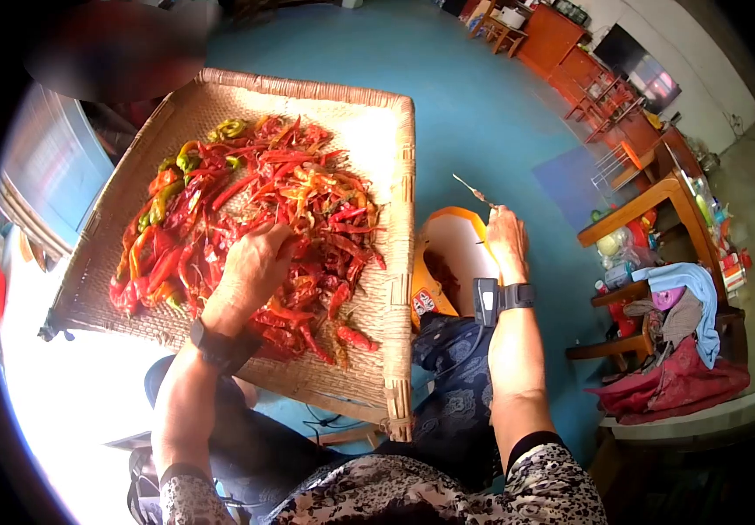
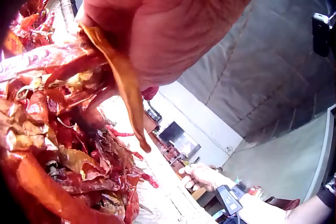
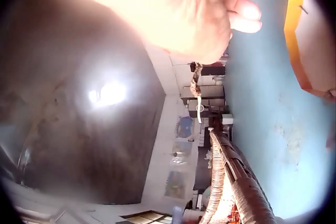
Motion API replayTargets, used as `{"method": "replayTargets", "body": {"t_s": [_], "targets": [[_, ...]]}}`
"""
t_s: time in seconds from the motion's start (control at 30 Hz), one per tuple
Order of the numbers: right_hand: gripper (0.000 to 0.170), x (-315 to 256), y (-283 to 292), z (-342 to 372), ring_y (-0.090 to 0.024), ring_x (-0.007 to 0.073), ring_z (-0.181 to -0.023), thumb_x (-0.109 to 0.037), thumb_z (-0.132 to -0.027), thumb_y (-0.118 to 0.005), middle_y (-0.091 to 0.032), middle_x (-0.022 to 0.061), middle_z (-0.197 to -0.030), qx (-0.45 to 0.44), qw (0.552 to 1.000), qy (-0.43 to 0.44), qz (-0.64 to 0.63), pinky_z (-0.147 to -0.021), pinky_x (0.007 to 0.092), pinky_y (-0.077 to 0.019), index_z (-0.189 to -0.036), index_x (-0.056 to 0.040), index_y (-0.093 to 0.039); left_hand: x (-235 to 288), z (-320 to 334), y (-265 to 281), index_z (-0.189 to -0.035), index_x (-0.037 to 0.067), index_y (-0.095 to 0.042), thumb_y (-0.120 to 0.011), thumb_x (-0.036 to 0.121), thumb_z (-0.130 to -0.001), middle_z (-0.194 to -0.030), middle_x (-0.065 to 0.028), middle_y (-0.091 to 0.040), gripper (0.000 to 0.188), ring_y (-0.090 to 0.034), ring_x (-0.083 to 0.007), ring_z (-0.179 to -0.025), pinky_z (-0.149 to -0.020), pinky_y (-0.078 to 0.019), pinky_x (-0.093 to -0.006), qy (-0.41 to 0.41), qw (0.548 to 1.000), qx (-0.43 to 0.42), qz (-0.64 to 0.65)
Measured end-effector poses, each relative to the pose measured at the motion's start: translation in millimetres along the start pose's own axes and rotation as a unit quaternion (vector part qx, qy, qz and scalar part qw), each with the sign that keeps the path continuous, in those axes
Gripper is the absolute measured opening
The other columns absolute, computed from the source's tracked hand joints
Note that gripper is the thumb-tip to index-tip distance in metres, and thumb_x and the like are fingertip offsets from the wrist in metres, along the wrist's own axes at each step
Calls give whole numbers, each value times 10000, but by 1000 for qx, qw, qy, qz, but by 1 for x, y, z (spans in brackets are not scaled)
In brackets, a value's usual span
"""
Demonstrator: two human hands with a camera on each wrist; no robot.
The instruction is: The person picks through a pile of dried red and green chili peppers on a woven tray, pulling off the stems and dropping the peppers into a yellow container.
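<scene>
A shallow woven tray (image 1: 400,262) holds a heap of red, orange and a few green dried peppers (image 1: 211,188). Over the middle of the heap, the left hand (image 1: 255,267) pinches peppers; in the left wrist view, an orange pepper (image 2: 125,79) sticks out beneath that hand (image 2: 163,24). The right hand (image 1: 507,245) is above the right edge of a yellow-rimmed box (image 1: 474,220) and pinches a thin, shrivelled pepper with a pale stem (image 1: 474,189). That piece (image 3: 196,85) hangs below the hand (image 3: 199,19) in the right wrist view. Dark red pieces (image 1: 443,273) lie inside the box.
The box stands just right of the tray, by the person's knees. A wooden rack (image 1: 697,227) at the right holds cloths (image 1: 684,376) and bags. Wooden furniture (image 1: 552,39) and a television (image 1: 635,66) are across the blue floor (image 1: 447,105).
</scene>
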State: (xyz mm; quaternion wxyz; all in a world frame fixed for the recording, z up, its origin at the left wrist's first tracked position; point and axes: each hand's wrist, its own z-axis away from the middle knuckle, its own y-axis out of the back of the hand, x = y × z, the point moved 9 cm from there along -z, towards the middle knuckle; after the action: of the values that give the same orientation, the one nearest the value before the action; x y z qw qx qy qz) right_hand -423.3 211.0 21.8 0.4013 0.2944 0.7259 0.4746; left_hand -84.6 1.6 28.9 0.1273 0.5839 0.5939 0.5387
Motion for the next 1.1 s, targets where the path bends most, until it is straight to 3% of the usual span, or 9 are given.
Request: {"method": "replayTargets", "body": {"t_s": [0.1,0.23,0.3,0.37,0.43,0.7,0.8,1.0,1.1], "targets": [[298,2,1,4,-637,386,-945,-189,-888,-565,-662,209,-987,-30,994,-34,98,-781,487,-516,-1156,-59,-562,3,-2,17,-966,15,-596,-620,107,-859,-768,-179,-606,143,-592,-345,-673,-599,-457,-408,-30,994,64,83],[333,-55,12,21,-641,358,-837,-73,-860,-580,-658,156,-951,129,974,162,87,-750,453,-524,-1192,-65,-556,3,-5,27,-955,29,-602,-610,108,-884,-706,-123,-601,106,-576,-226,-626,-576,-445,-347,26,986,54,157],[291,-104,25,41,-638,274,-747,-72,-864,-595,-650,129,-854,104,926,285,-226,-693,373,-521,-1154,-51,-586,-6,-3,13,-950,35,-606,-611,138,-909,-722,-32,-598,110,-547,-115,-653,-579,-448,-288,86,960,3,266],[291,-150,-3,62,-585,87,-731,-115,-864,-638,-645,50,-780,-80,856,300,-414,-666,248,-483,-1138,-21,-606,-1,-4,11,-966,38,-610,-612,163,-919,-735,-16,-581,133,-528,-101,-661,-572,-444,-282,49,960,16,276],[318,-195,-19,96,-591,67,-743,-160,-856,-668,-656,54,-830,-221,787,286,-500,-670,238,-495,-1134,-13,-620,-2,-4,7,-967,34,-617,-595,165,-926,-710,-38,-586,139,-561,-111,-592,-507,-460,-277,60,971,-9,232],[282,-246,-21,139,-661,330,-826,-72,-815,-628,-655,217,-927,-100,809,396,-422,-661,399,-508,-1069,27,-558,6,1,20,-988,10,-626,-645,118,-866,-779,-117,-594,164,-599,-192,-631,-562,-480,-330,37,967,45,249],[212,-250,-25,137,-658,330,-717,-72,-821,-623,-648,198,-790,-180,823,351,-409,-622,386,-487,-1011,12,-581,9,2,25,-1017,17,-637,-636,96,-864,-814,-125,-600,172,-615,-223,-726,-641,-489,-337,25,972,32,231],[76,-196,11,89,-638,197,-625,-79,-880,-593,-661,117,-748,29,881,335,-334,-523,321,-496,-837,-16,-586,2,4,33,-1034,21,-634,-597,-11,-835,-885,-162,-641,205,-641,-269,-764,-675,-502,-348,34,973,85,211],[78,-145,25,58,-656,293,-678,-92,-862,-609,-663,144,-782,94,943,262,-180,-584,382,-516,-857,-16,-590,-4,5,31,-1036,14,-629,-586,-33,-835,-858,-165,-648,211,-648,-259,-742,-657,-502,-346,61,972,73,213]]}}
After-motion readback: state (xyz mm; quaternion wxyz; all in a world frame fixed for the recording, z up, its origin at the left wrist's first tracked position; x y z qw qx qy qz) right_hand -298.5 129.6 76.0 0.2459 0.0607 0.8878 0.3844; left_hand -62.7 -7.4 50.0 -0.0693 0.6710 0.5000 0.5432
